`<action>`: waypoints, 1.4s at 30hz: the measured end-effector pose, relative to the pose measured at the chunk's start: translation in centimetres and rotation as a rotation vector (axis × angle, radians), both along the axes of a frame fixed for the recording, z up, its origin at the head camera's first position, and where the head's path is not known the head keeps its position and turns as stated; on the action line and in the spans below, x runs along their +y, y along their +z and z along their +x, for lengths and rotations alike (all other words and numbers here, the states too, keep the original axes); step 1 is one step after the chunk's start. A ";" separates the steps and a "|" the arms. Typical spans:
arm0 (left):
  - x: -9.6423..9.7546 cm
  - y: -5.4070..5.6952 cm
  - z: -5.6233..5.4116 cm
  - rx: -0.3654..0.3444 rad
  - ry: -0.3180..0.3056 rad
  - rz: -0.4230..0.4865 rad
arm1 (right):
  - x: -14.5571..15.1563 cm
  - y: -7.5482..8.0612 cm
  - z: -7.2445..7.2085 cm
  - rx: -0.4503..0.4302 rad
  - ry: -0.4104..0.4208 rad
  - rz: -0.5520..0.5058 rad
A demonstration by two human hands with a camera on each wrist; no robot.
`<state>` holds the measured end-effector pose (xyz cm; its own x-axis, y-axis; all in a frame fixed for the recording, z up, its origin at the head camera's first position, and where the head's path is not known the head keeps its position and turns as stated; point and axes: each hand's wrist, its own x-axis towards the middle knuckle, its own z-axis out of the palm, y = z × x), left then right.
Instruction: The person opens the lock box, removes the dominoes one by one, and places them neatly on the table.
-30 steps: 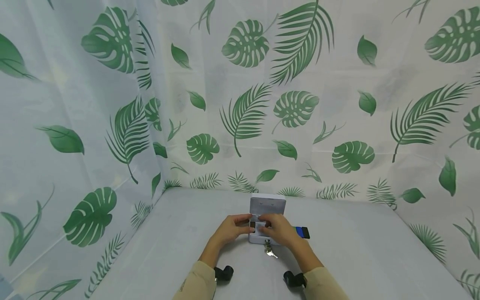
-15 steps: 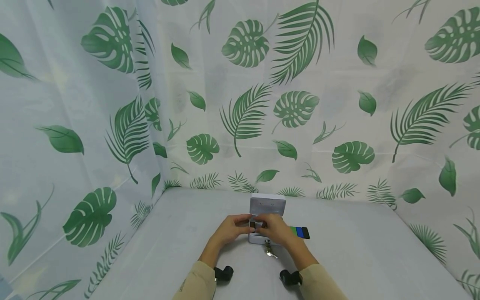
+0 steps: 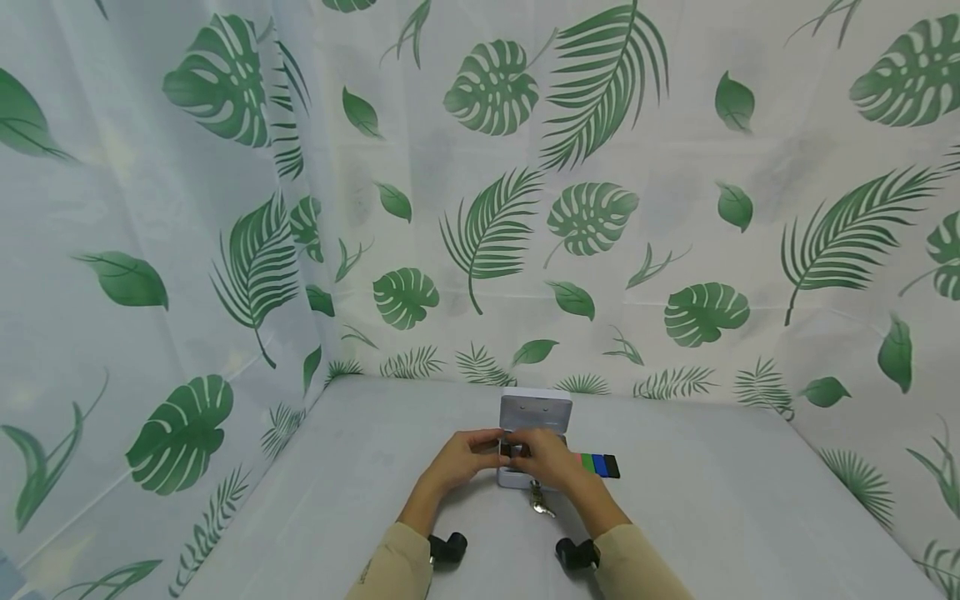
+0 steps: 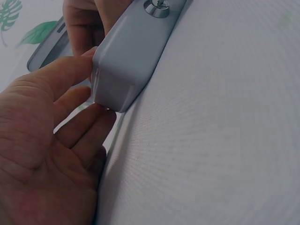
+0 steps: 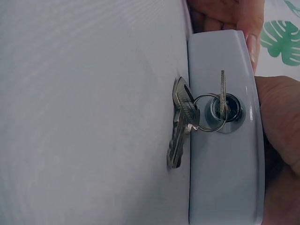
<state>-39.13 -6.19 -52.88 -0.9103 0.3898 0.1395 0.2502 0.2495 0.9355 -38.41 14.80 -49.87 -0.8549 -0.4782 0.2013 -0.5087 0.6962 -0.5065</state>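
Observation:
A small pale-grey lockbox (image 3: 514, 479) sits on the table with its lid (image 3: 535, 412) raised at the back. My left hand (image 3: 459, 458) holds the box's left end, its digits at the rim and lower corner in the left wrist view. Over the box's inside reaches my right hand (image 3: 555, 458), fingers bent down and thumb close to them. Something dark shows by its fingertips, but I cannot tell whether they pinch it. One key (image 5: 223, 93) stands in the front lock, and another key (image 5: 178, 136) hangs from its ring. Most of the inside is hidden.
A row of coloured pieces (image 3: 598, 465), pink, green, blue and black, lies right of the box, partly behind my right hand. The white table (image 3: 712, 500) meets a leaf-printed curtain (image 3: 630, 333) at the back and sides. Black wrist devices (image 3: 576, 553) sit at both sleeves.
My right hand has shifted slightly left over the box, uncovering more of the coloured row, now including pink. The left hand and the box have stayed in place.

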 end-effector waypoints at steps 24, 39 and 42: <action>-0.1 0.5 0.5 0.011 -0.025 0.027 | -0.3 0.0 -0.2 0.015 0.035 0.005; -0.2 0.5 0.3 0.007 -0.017 0.002 | -0.4 0.1 -0.4 0.039 0.036 0.064; -0.2 0.5 0.3 0.010 -0.019 -0.003 | -0.4 0.1 -0.3 0.041 0.023 0.071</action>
<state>-38.79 -6.35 -52.39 -0.9013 0.4073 0.1474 0.2643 0.2476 0.9321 -38.74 14.35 -49.81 -0.8353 -0.5119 0.2004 -0.5441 0.7177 -0.4347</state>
